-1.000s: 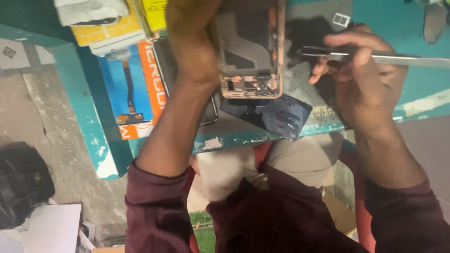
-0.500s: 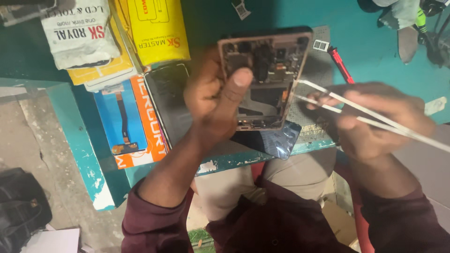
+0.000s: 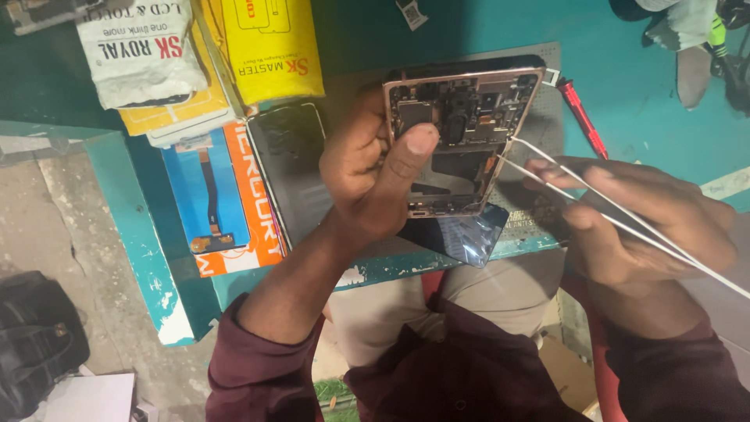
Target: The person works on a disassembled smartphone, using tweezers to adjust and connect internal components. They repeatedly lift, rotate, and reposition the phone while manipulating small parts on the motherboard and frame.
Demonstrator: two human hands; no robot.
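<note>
**Tweezer tips reached the phone's edge**

Closing in over the last half second, the tweezers [image 3: 625,211] had swung from a spot just right of the opened phone [image 3: 461,141] until their points sat at its right edge, about halfway down the frame. Whether the tips actually touched a part there could not be told; they were fine and the spot was cluttered. A second earlier the same tool lay nearly level and well clear of the board, so the approach had narrowed steadily.

Fingers of the right hand [image 3: 648,227] were pinched around the tweezer blades, thumb beneath and forefinger on top, with the long ends trailing off towards the lower right. The blades themselves stood slightly apart at the tips, holding nothing that could be seen.

Fingers of the left hand [image 3: 375,172] were wrapped round the phone's left side, and the thumb [image 3: 414,148] had slid up to press on the exposed board near the camera modules, lower and more central than before. That grip kept the phone tilted up off the teal bench [image 3: 625,86], above a dark glossy screen panel [image 3: 457,234] and a grey work mat [image 3: 539,125].

With the phone braced and the tips at the board's edge, the work appeared to have passed from lining up to picking at a small part.

Beside the mat lay a red screwdriver [image 3: 582,117]; yellow and orange parts boxes [image 3: 266,47] were stacked to the left.
</note>
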